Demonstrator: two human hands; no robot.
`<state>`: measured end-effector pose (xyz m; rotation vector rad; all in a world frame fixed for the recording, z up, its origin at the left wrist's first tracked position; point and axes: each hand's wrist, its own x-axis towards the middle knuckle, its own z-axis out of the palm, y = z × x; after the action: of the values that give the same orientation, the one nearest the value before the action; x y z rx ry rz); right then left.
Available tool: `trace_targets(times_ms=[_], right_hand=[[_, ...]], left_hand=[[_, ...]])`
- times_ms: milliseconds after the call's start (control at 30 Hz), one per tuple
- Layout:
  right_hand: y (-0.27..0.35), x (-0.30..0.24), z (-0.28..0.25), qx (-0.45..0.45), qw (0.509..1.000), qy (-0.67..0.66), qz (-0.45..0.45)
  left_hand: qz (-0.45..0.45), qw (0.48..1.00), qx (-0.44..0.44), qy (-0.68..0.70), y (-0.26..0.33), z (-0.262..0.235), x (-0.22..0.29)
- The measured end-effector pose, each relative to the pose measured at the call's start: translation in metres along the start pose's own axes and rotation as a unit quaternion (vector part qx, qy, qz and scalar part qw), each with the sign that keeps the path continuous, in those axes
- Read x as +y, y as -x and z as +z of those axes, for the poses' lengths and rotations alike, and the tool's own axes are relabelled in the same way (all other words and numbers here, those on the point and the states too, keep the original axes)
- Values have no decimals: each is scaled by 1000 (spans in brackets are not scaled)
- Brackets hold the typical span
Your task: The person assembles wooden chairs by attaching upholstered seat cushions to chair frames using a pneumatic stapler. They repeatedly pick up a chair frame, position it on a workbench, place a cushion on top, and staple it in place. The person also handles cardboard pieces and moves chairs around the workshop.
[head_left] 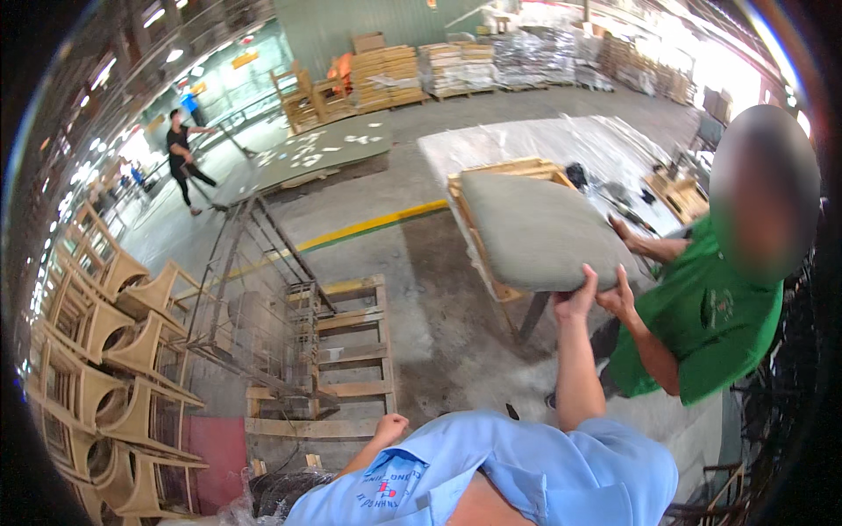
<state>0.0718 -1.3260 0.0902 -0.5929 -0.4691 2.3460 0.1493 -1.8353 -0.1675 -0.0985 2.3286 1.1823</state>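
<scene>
A grey seat cushion lies tilted on a pale wooden chair frame. My right hand reaches up and grips the cushion's near edge. Right beside it, a co-worker in a green shirt holds the same edge with one hand and has the other hand on the cushion's far side. My left hand hangs low by my blue shirt, curled into a fist and holding nothing.
Stacked wooden chair frames fill the left side. A metal wire rack leans on a wooden pallet. A plastic-covered table stands behind the chair frame. A yellow floor line crosses the concrete. A person in black walks far off.
</scene>
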Motion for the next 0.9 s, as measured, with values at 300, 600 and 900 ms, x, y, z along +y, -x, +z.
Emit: trace_targets(times_ms=[300, 600, 900], right_hand=[[17, 88, -62, -172, 937, 244, 184], [267, 180, -429, 304, 781, 502, 215], [608, 127, -460, 428, 739, 433, 288]], left_hand=[[-58, 987, -64, -132, -105, -67, -77], [-69, 954, -217, -193, -110, -111, -86], [31, 845, -279, -455, -41, -108, -112]])
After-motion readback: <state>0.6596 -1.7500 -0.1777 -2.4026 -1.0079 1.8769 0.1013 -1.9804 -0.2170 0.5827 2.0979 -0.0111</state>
